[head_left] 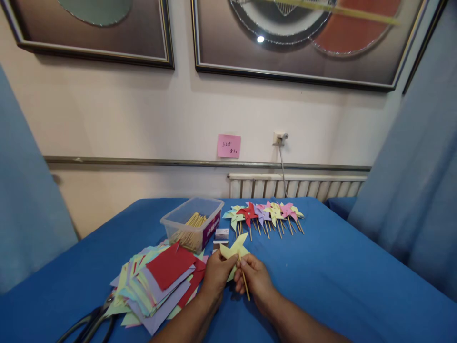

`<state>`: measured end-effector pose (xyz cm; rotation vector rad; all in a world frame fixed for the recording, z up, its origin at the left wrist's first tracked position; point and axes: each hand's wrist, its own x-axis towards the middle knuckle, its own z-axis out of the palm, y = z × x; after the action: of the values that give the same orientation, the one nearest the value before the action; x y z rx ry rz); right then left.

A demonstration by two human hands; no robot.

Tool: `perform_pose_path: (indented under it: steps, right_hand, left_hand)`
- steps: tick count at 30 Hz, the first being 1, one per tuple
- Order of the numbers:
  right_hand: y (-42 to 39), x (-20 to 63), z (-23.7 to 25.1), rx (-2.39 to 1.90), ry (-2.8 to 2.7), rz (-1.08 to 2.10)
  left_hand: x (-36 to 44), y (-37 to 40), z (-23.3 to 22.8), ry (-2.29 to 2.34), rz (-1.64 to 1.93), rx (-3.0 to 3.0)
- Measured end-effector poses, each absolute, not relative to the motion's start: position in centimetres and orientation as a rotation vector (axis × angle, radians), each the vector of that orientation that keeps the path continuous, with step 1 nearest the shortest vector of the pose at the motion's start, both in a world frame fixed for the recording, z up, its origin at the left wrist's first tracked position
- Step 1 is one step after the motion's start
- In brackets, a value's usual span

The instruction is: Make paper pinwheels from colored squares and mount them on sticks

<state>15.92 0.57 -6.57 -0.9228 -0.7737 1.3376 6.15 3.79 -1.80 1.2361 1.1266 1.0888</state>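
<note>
Now I have both hands pinched on the yellow pinwheel (pixel 233 252): left hand (pixel 217 274) on its paper, right hand (pixel 255 281) clamped on its stick, above the blue surface (pixel 339 276).

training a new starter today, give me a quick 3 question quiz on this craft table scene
1. True or false: both hands grip the yellow pinwheel on its wooden stick.
2. What lies in the clear plastic tub? A) buttons B) wooden sticks C) glue
3. Which tool lies left of the coloured paper stack, at the blue table edge?

Key:
1. True: the left hand and right hand both pinch it.
2. B
3. Scissors
</note>
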Motion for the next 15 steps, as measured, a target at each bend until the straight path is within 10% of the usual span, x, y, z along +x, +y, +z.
perform_pose_path:
  steps: [15]
  right_hand:
    - [-0.09, 16.44, -6.01, -0.929, -0.767, 1.328]
  left_hand:
    - [6.22, 3.13, -2.26, 1.011, 1.131, 1.146]
